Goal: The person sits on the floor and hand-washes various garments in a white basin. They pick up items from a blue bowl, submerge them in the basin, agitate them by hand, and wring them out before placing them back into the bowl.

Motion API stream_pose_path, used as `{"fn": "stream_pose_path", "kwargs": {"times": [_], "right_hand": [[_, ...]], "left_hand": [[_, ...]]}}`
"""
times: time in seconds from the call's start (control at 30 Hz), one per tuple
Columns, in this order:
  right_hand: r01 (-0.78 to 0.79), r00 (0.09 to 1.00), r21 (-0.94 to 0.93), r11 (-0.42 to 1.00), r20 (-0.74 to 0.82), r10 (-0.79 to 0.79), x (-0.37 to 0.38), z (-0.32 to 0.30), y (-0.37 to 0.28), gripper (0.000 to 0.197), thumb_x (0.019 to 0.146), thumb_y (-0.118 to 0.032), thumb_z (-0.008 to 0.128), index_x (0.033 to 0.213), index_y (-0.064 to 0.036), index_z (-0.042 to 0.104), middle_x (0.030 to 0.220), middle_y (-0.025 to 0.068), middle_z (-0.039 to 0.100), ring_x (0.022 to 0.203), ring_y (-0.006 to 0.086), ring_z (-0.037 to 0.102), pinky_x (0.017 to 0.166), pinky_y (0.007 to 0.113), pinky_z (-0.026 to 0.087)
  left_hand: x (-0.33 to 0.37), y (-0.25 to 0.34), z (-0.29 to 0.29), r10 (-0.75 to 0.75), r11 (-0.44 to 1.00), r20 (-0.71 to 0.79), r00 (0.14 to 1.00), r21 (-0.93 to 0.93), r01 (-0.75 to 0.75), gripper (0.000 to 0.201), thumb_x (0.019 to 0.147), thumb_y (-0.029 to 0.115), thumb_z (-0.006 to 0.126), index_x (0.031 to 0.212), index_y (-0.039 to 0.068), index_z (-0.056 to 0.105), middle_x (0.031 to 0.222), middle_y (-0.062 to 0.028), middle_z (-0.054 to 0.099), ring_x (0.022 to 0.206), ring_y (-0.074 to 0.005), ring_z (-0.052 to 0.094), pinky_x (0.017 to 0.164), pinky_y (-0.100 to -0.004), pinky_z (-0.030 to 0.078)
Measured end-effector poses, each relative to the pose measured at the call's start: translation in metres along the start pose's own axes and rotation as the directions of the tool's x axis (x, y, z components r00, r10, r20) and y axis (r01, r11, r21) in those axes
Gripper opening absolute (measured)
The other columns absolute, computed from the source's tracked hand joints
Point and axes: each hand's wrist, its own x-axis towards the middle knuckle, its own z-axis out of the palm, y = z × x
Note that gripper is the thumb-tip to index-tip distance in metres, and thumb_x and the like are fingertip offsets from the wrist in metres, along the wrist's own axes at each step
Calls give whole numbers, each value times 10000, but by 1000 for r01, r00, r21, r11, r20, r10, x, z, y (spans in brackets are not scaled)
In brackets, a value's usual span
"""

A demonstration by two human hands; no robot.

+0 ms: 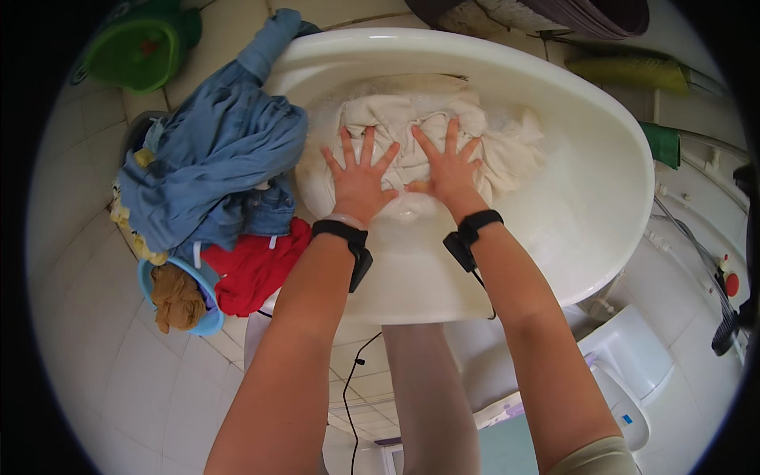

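Note:
A cream-coloured cloth or garment (507, 150) lies bunched and wet in soapy water inside a white bathtub (586, 198). My left hand (361, 178) rests on the cloth's left part, palm down with fingers spread. Beside it, my right hand (451, 170) lies on the cloth in the same way, its fingers also apart. Neither hand grips the fabric. The cloth's kind cannot be made out from its folds. Black bands with small boxes circle both wrists.
Blue denim clothes (222, 150) are heaped over the tub's left rim, with a red garment (261, 265) below them. A light-blue basin (210, 323) holds a brown cloth (176, 297). A green basin (134, 55) stands far left. Pipes and a shower hose (697, 241) run along the right wall.

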Motion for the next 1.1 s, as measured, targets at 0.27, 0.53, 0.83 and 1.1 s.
{"fn": "stream_pose_path", "kwargs": {"times": [0.27,0.53,0.83,1.1], "right_hand": [[-19,977,-8,1000,-213,16,62,5,9,696,696,-391,791,1321,-274,509,1386,151,440,1257,468,364,895,580,441],[285,942,711,642,-333,-48,19,-47,31,322,707,-187,754,991,-52,683,927,151,691,833,314,661,771,376,512],[232,905,251,940,-410,-114,-99,-81,51,692,638,-202,853,1265,-150,566,1394,192,405,1266,414,400,980,534,402],[82,997,-12,997,8,-82,-30,8,7,1082,574,-549,833,1469,-465,229,1579,179,-55,1405,521,-37,977,776,205]], "left_hand": [[63,-7,-10,2,1000,-65,998,-19,-3,498,819,369,665,1295,325,523,1272,-75,523,1264,-425,392,928,-543,429],[34,-3,-66,-103,764,-223,969,-642,-67,415,742,50,675,1144,128,608,1101,-197,593,1025,-369,560,892,-410,474],[-74,-13,-97,32,924,-294,955,-355,-140,991,587,182,867,1443,243,370,1465,-205,269,1323,-449,305,1056,-499,335],[22,-19,-52,-157,987,-125,980,-62,150,1010,609,310,871,1463,330,331,1530,-173,168,1308,-516,288,995,-673,310]]}}
